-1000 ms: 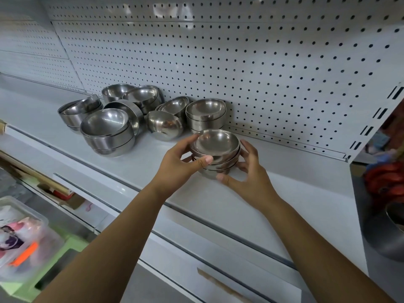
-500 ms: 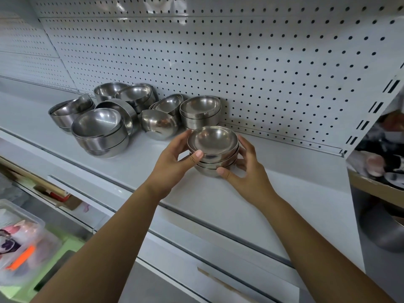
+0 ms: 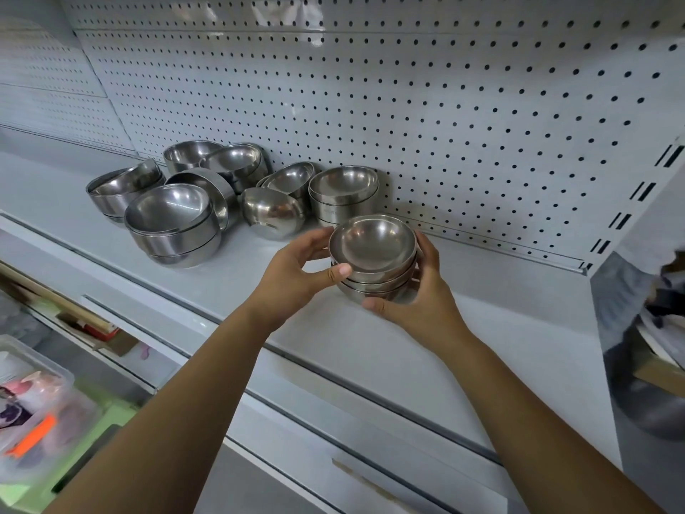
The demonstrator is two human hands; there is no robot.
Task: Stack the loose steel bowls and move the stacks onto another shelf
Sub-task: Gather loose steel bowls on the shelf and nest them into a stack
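Note:
A small stack of steel bowls [image 3: 372, 254] stands near the middle of the white shelf [image 3: 500, 309]. My left hand [image 3: 296, 278] grips its left side with the thumb on the rim. My right hand [image 3: 419, 298] cups its right side and base. Behind it, against the pegboard, a second stack of bowls [image 3: 343, 196] stands upright. Further left lie a tipped bowl [image 3: 270, 213], a leaning pair [image 3: 291, 178], a larger stack [image 3: 172, 224] and several more bowls [image 3: 122, 189].
A white pegboard wall [image 3: 444, 105] backs the shelf. A shelf upright with slots [image 3: 630, 213] closes the right end. Below left sits a clear plastic box [image 3: 33, 409] with colourful items. A dark pot [image 3: 652, 409] is at the far right.
Both hands have kept their hold on the bowl stack. The view has shifted slightly; the stack stays in about the same spot on the shelf.

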